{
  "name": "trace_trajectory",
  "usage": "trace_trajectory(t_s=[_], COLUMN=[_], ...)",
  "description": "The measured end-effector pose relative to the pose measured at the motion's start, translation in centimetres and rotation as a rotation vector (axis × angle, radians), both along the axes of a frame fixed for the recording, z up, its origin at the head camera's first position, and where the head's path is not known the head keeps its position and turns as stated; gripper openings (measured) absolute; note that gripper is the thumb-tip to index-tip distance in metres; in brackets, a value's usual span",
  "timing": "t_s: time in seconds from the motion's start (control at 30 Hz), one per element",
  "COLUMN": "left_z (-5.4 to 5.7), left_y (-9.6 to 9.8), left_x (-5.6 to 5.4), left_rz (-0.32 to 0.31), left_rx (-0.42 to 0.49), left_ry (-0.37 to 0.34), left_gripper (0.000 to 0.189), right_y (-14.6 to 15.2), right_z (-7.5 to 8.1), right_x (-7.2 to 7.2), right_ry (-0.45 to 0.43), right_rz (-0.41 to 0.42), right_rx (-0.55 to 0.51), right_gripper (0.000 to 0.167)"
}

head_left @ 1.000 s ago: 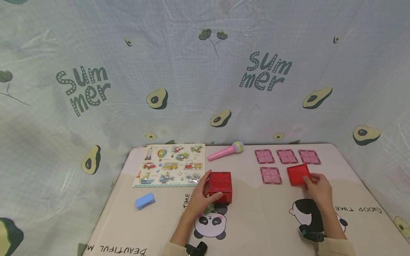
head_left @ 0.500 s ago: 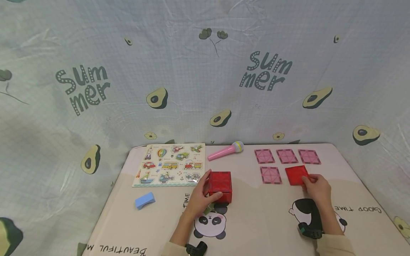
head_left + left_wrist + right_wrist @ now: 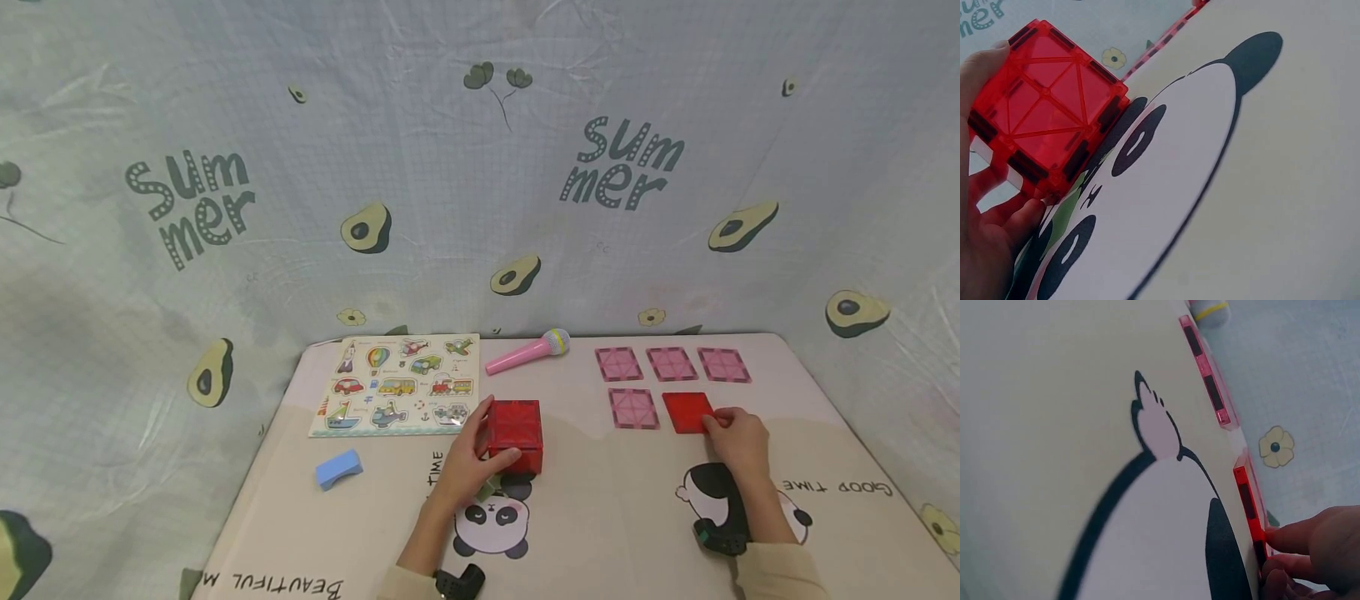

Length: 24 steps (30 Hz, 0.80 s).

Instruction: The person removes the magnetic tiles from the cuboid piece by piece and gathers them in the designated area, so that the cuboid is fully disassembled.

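Observation:
My left hand holds a translucent red cube built from magnetic tiles, thumb at its near side and fingers along its left side. The left wrist view shows the cube near the panda print, with black magnet strips along its edges. At the right, my right hand pinches the right edge of a flat red magnetic tile. That tile lies in line with a pink magnetic tile to its left. Seen from the right wrist, the red tile lies close along the tabletop, fingers at its end.
Behind the red tile lies a row of three pink tiles. A pink toy microphone and a vehicle puzzle board lie at the back. A blue arched block is at the left. A printed curtain hangs behind the table.
My right hand has moved slightly left and turned the red tile, so its edges now line up with the pink tiles. My left hand and the cube have stayed put.

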<state>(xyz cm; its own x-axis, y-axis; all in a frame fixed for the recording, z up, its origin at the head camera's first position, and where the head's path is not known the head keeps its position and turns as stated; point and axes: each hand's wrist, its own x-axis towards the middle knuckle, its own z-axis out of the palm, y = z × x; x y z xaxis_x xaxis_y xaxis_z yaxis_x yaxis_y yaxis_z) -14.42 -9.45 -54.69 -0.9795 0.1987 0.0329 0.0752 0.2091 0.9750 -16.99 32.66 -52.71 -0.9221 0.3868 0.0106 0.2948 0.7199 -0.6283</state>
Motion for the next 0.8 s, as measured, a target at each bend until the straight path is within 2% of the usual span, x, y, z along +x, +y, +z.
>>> trace_trajectory(t_s=[0.27,0.57,0.8], left_z=[0.07,0.1,0.15], left_y=[0.03,0.04,0.04], left_x=[0.06,-0.05,0.1], left_rz=[0.003,0.004,0.002], left_rx=[0.004,0.001,-0.005], left_ry=[0.0,0.003,0.0], left_gripper=[0.089,0.088,0.088], right_y=[-0.36,-0.34,-0.3], right_z=[-0.06,-0.25,-0.15], right_x=[-0.09,-0.48,-0.44], right_ry=[-0.025,-0.007,-0.051], right_rz=[0.012,0.023,0.018], right_rx=[0.028,0.043,0.02], right_gripper=[0.057,0.056,0.062])
